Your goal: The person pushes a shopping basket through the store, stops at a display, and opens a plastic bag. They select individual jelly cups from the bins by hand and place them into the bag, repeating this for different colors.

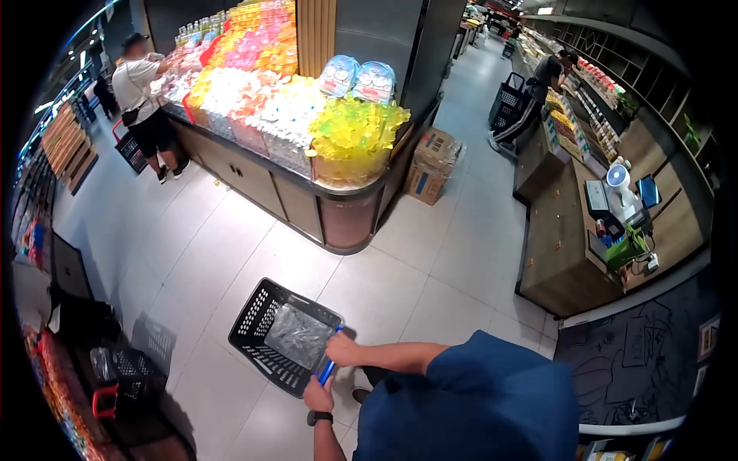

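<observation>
A black plastic shopping basket (257, 319) rests on the pale tiled floor just in front of me, with a clear plastic bag (296, 334) lying inside it. Its blue handle (329, 369) is gripped by both hands. My left hand (317, 396), with a dark watch on the wrist, holds the lower end. My right hand (342, 350) holds the upper end near the basket's rim. My blue shirt fills the bottom right.
A dark display island (338, 207) piled with bright wrapped sweets stands ahead, with a cardboard box (430, 165) at its corner. One shopper (142, 96) stands far left, another person (542, 81) bends over shelves far right. A wooden counter (565, 238) is on the right; stacked black baskets (131, 373) on the left.
</observation>
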{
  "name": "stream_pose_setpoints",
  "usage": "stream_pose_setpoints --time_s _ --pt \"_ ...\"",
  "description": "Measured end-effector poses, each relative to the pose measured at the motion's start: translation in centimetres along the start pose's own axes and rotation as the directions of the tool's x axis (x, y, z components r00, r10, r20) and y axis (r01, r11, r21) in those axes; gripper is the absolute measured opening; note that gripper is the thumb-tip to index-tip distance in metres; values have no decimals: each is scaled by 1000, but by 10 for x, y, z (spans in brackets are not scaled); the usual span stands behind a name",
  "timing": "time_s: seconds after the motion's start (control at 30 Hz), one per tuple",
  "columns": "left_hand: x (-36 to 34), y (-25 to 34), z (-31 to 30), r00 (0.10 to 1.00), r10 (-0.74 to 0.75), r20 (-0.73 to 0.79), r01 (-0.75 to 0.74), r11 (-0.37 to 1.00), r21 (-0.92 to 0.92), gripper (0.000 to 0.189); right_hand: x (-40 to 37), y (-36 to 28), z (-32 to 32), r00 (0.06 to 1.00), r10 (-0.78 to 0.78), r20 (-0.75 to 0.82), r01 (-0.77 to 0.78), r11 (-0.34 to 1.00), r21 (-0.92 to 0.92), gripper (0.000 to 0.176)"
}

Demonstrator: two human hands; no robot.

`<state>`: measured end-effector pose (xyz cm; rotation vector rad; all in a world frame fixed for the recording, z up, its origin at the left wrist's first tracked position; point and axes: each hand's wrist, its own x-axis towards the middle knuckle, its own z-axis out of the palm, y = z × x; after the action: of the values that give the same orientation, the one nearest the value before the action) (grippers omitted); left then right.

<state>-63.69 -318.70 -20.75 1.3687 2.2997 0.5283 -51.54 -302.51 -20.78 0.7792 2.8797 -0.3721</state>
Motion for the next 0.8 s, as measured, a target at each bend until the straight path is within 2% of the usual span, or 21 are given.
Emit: stream_pose_setpoints --time_s 0.07,0.1,0.2,0.27,0.4,0.5,0.6,0.63,0.67,0.73,0.8 --pt "22 -9 -9 1000 -6 1 6 1000 13 46 25 4 -23 996 -28 87 25 999 36 12" --pt "40 -12 -15 1000 1 11 -1 1000 22 46 42 12 -25 996 -19 84 15 999 48 12" --pt "65 -25 -38 997 -26 77 26 1000 11 43 78 16 -23 988 -126 94 116 988 106 16" --pt "85 -34 -48 990 -66 121 58 996 69 42 98 19 -43 954 -180 239 132 969 207 18" --pt "111 -47 -72 974 -92 207 58 985 163 38 117 18 -25 958 -256 127 193 907 374 26" --pt "123 -57 -82 962 -78 261 0 959 284 20 116 7 -19 958 -217 185 110 881 460 32" --pt "120 -88 -78 953 -2 304 -93 950 297 19 109 -12 -1 968 -196 154 89 849 521 30" --pt "116 -97 -77 934 7 356 -127 942 312 17 100 -17 -3 962 -234 140 127 839 529 34" --pt "112 -107 -75 931 41 362 -153 945 289 17 94 -25 -5 963 -234 134 129 835 535 34" --pt "102 -120 -77 916 128 381 -232 942 241 14 86 -44 -7 939 -198 282 27 859 511 35" --pt "93 -132 -79 887 147 438 -268 936 229 14 82 -60 6 940 -206 271 42 860 508 35"
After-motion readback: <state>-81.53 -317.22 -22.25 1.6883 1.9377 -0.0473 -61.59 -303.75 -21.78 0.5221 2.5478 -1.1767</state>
